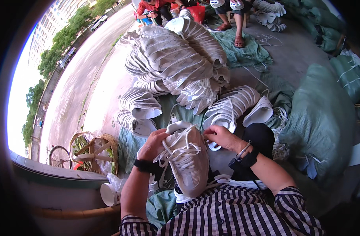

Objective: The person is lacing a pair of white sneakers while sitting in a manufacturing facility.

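head | shoe (189, 163) underside hidden | right hand (224, 137) grip unclear

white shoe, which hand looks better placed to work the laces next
Likely the right hand: its fingers are beside the shoe, while the left hand holds the shoe's opposite side.

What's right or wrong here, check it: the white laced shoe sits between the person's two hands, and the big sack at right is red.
The colour is wrong: in the head view, the big sack at right is green. The white laced shoe does sit between left hand and right hand.
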